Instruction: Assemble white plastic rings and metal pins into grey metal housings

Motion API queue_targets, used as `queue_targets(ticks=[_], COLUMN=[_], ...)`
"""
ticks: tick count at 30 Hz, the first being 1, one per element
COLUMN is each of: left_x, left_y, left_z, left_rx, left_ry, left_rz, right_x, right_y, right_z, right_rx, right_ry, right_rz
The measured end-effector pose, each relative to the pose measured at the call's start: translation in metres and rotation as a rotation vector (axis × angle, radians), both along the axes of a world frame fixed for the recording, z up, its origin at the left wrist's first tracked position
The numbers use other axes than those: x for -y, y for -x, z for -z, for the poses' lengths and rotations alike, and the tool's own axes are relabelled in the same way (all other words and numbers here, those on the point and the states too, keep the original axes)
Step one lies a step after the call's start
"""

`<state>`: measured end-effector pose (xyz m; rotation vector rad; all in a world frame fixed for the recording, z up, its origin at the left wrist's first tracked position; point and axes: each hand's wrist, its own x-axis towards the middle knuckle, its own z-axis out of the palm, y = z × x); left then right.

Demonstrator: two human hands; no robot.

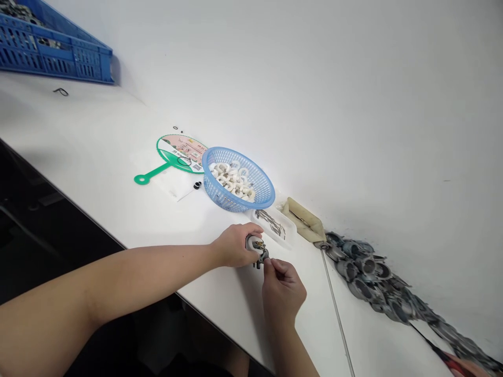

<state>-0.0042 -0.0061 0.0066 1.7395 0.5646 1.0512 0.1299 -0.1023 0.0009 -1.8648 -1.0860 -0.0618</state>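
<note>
My left hand (238,245) is closed around a small grey metal fitting (264,255) with a white ring-shaped piece inside it, held just above the table. At the fitting's lower right edge, the thumb and forefinger of my right hand (283,288) are pinched together, touching it. Whether a small part sits between those fingertips is hidden. Just beyond my hands lies a shallow white tray (288,235) with thin dark metal pins (271,222). Behind it a light blue plastic basket (223,201) holds many white ring-shaped parts (231,180).
A beige open box (304,220) adjoins a long heap of grey metal fittings (367,272). Left of the basket lies a green-handled fan (151,173) beside small black rings (197,185). A blue crate (78,57) stands far left. A red-handled tool (451,361) shows lower right.
</note>
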Motion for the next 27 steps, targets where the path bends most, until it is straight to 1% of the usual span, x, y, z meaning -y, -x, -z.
queue_targets(ticks=[3,6,11,18,21,27], left_x=[0.0,0.0,0.0,0.0,0.0,-0.001], left_y=[0.0,-0.001,-0.001,-0.001,-0.001,0.0], left_z=[-0.001,-0.001,-0.001,0.0,0.0,-0.001], left_rx=[0.0,0.0,-0.011,-0.007,-0.004,0.019], left_ry=[0.006,0.014,0.02,0.017,0.027,0.086], left_rz=[0.0,0.014,0.014,0.012,0.015,0.054], right_x=[-0.001,-0.002,0.0,-0.003,-0.004,-0.002], right_y=[-0.002,0.002,0.008,0.003,0.003,0.005], right_z=[0.002,-0.001,-0.008,-0.006,-0.007,-0.008], right_rx=[0.007,0.055,0.183,0.346,0.387,0.415], right_ry=[0.017,-0.004,-0.051,-0.112,-0.126,-0.154], right_rz=[-0.008,-0.013,-0.04,-0.09,-0.124,-0.114])
